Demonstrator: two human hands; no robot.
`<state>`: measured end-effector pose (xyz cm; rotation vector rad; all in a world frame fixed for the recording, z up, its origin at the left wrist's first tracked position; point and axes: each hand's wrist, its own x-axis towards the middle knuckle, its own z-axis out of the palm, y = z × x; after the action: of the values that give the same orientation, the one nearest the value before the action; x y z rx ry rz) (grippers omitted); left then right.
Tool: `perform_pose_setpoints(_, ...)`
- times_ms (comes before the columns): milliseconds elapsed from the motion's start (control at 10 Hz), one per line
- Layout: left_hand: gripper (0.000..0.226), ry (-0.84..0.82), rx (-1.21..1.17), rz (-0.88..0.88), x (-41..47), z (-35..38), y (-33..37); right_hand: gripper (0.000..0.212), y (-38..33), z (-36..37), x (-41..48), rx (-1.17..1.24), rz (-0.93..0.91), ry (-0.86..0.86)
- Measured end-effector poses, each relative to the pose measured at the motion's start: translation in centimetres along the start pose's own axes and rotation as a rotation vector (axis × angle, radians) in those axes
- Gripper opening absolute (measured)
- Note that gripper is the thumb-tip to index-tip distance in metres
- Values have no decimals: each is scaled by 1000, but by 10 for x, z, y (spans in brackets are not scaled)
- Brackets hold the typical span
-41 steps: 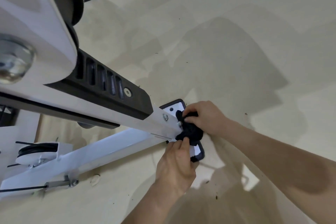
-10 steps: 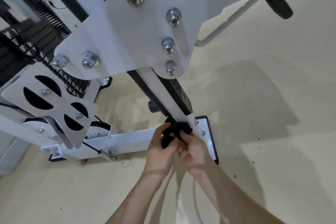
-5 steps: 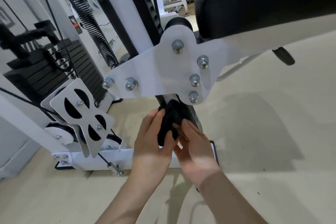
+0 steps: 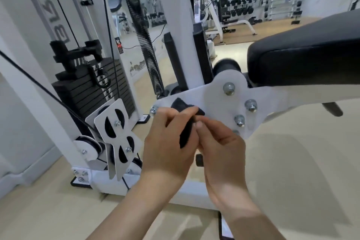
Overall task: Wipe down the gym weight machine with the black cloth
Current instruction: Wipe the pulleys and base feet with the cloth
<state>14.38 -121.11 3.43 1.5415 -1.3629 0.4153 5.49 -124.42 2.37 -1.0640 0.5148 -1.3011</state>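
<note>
Left hand [image 4: 169, 142] and right hand [image 4: 220, 154] both pinch the bunched black cloth [image 4: 186, 134], pressed on the white plate [image 4: 216, 107] under the seat [image 4: 303, 54]. Better to spread it flat and circle each bolt [image 4: 229, 88].

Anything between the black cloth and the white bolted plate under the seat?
Nothing visible: left hand and right hand hold the black cloth right in front of the white bolted plate; its bolts sit further right.
</note>
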Motion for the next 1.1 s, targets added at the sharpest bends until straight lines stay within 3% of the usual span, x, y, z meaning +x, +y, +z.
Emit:
perform_pose_setpoints(100,20,-28,-140,-113,27,-1,5,35,0,0,5,-410,-363,-64)
perform_pose_setpoints(200,18,-44,-244,-68,48,0,7,64,15,-12,12,-861,-713,-88)
perform_pose_setpoints(300,18,-58,-300,27,62,-10,0,47,4,-3,28,-1016,-820,-2)
perform_pose_setpoints(400,35,-174,-386,7,78,-27,-10,15,-28,26,49,-1079,-806,66)
perform_pose_setpoints(500,53,-261,-277,113,86,-30,-18,9,-50,42,65,-1194,-787,145)
perform_pose_setpoints(600,50,-226,-156,305,85,-26,-21,27,-40,48,54,-1433,-808,147)
perform_pose_setpoints(700,46,-240,-204,276,86,-23,-25,43,-11,27,44,-1782,-892,207)
perform_pose_setpoints(800,49,-226,-315,293,94,-25,-27,35,-40,40,59,-1658,-989,139)
perform_pose_setpoints(900,69,-158,-432,283,110,-41,-24,14,-80,68,86,-1523,-1059,196)
perform_pose_setpoints(1000,78,-112,-510,282,125,-51,-22,22,-85,86,98,-1449,-1070,234)
perform_pose_setpoints(1100,60,-33,-390,322,128,-39,-37,37,-39,67,86,-1695,-1194,244)
